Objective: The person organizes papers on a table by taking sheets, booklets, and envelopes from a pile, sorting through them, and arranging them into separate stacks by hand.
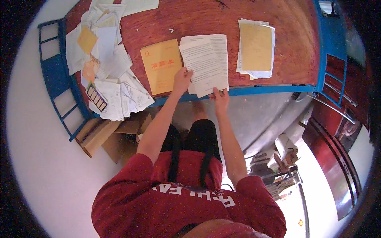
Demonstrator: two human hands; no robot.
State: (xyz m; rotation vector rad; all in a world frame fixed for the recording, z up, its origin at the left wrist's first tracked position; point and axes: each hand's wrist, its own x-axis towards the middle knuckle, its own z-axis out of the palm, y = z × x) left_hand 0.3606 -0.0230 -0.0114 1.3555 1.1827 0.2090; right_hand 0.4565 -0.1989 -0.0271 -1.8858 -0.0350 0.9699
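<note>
Paper sheets (202,59), printed, thin and overlapping slightly askew, lie at twelve o'clock on a reddish wood-grained board (210,18); the left hand (182,81) pinches their left edge, the right hand (220,99) their lower edge. Tan booklet (160,75) at eleven; cardboard box (115,146) at eight, contents unclear.

A reddish-brown wooden top (190,20) sits in a blue metal frame (270,90) with barred ends at left and right. White wall (29,119) fills the left, grey floor (254,115) shows below, and a glossy dark-red panel (325,158) stands right. Glaring light (317,202) washes out the near right.
</note>
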